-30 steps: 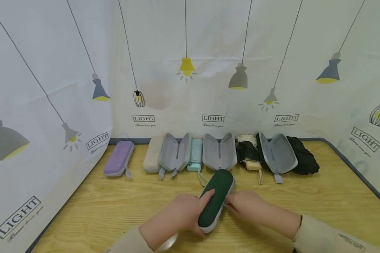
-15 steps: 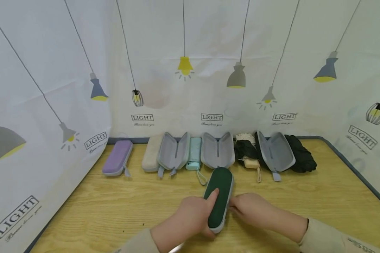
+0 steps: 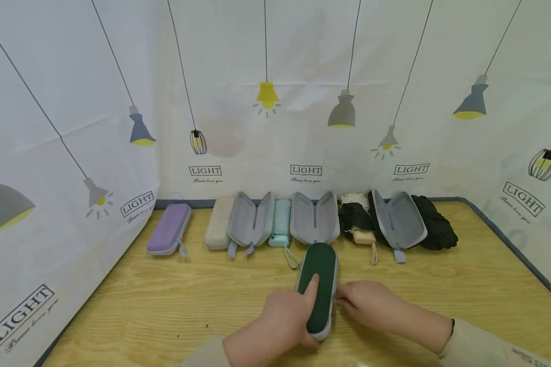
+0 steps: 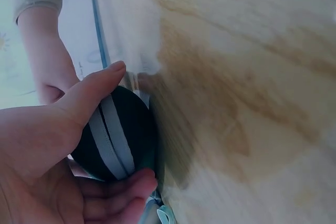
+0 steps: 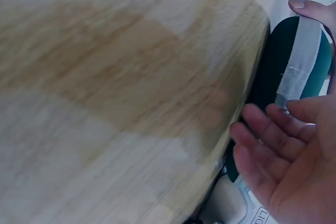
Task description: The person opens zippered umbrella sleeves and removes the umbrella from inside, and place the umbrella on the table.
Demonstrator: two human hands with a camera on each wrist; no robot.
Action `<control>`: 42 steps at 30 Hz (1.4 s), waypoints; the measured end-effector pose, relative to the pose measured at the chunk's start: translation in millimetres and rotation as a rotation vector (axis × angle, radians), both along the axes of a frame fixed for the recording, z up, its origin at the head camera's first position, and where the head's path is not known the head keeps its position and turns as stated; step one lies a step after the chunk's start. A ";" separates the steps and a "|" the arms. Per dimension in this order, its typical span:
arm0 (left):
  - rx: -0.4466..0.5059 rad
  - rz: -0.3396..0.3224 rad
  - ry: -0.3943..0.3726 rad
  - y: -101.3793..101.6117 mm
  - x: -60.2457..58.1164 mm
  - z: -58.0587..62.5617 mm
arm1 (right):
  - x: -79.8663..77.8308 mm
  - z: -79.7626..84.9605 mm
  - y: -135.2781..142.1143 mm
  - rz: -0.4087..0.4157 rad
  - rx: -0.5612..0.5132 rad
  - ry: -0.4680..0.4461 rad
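Observation:
In the head view a dark green zip case (image 3: pixel 320 285) with a grey zip band lies near the middle of the table. My left hand (image 3: pixel 284 318) grips its near left part, thumb on top and fingers underneath. In the left wrist view the rounded end of the green case (image 4: pixel 139 124), crossed by the zip band, sits between that thumb and the fingers. My right hand (image 3: pixel 372 303) is at the case's right side, thumb and forefinger pinching the grey zipper pull (image 5: pixel 281 100). The other right-hand fingers (image 5: pixel 270 140) are loosely bent beside the case. The case looks closed along its visible edges.
Along the back stand a purple case (image 3: pixel 169 228), a beige case (image 3: pixel 218 224), several unzipped grey-lined cases (image 3: pixel 314 219), a folded turquoise umbrella (image 3: pixel 282 221), a black-and-beige bundle (image 3: pixel 355 219) and a black folded bundle (image 3: pixel 433 224). A printed sheet (image 3: pixel 239 61) hangs behind.
The green case has turned to lie straighter, its near end swinging to the right with my left hand. My right hand has shifted slightly rightward, staying at the case's side.

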State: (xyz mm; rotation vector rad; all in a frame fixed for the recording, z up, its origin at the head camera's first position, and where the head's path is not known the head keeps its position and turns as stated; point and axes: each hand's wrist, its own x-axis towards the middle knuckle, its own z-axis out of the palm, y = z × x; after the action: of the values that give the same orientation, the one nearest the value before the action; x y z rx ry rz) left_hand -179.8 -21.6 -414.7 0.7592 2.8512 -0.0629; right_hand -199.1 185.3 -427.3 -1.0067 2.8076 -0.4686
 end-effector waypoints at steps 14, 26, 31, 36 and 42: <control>0.513 0.063 -0.378 -27.0 -11.2 1.6 | 13.6 20.0 -15.1 -0.191 -0.087 -0.033; 0.716 0.120 -0.502 -20.2 -18.4 -1.1 | 14.0 20.8 -21.7 -0.198 -0.068 -0.073; 0.891 0.216 -0.635 -22.4 -23.2 -4.1 | 14.4 20.8 -19.4 -0.168 -0.063 -0.057; 1.233 0.423 -0.806 -19.6 -26.8 -7.6 | 14.7 20.6 -20.7 -0.198 -0.049 -0.089; 1.434 0.559 -0.889 -16.1 -29.2 -11.3 | 13.7 18.4 -22.8 -0.263 -0.059 -0.175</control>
State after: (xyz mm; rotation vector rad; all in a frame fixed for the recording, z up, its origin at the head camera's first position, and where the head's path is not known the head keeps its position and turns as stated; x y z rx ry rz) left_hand -209.0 -37.7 -426.0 -0.0147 1.7320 1.9096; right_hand -185.4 162.5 -408.9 -0.5737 2.7899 -0.6377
